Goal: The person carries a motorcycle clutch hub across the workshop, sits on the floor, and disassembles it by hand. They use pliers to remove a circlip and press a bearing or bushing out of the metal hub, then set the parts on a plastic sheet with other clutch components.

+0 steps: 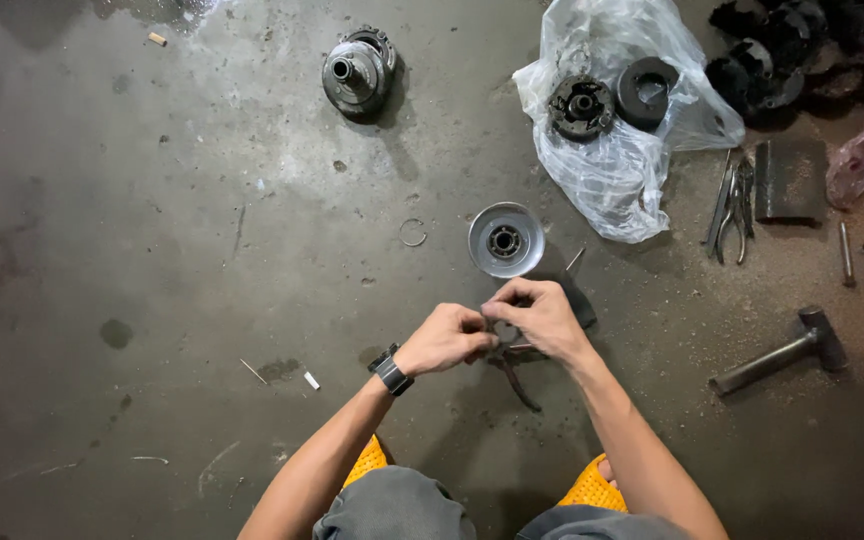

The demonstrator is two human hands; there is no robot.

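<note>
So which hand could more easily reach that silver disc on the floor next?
Probably the right hand: it sits almost directly below the silver disc, slightly nearer than the left hand. Both hands are pinching a small part together, so either would have to let go.

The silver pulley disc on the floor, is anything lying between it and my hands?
Nothing visible. The silver pulley disc sits on bare concrete just beyond the left hand and right hand, which are together on a small part and pliers. A wire ring lies off to the disc's left.
</note>
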